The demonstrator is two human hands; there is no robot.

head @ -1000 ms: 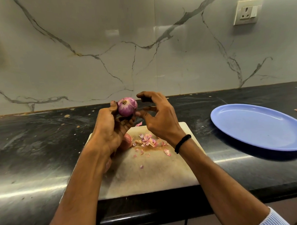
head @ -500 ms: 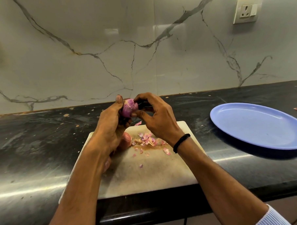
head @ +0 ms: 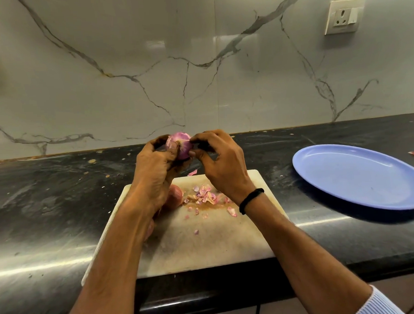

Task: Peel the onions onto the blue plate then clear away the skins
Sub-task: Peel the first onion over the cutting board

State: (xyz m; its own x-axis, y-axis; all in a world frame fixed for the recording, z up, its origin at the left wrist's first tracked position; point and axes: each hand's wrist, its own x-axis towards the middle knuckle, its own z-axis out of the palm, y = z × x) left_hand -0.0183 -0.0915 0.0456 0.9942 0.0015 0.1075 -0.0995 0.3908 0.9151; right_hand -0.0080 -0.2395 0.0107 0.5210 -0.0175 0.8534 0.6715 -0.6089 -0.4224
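Observation:
A purple onion (head: 182, 145) is held up above the far edge of the white cutting board (head: 205, 247). My left hand (head: 154, 168) grips it from the left, thumb across its front. My right hand (head: 221, 165) pinches its right side with thumb and fingertips. Another onion (head: 175, 198) lies on the board, partly hidden behind my left wrist. A small heap of pink skins (head: 206, 196) sits mid-board under my right hand. The blue plate (head: 361, 176) lies on the counter to the right and holds nothing.
The black counter (head: 49, 211) carries scattered skin crumbs, one flake (head: 192, 173) just beyond the board and one (head: 413, 153) right of the plate. A marble wall stands behind, with a socket (head: 343, 16) at upper right. The counter's front edge runs below the board.
The onion has been turned in my hands, and my left thumb now lies across its front. My right fingers stay pinched at its right side.

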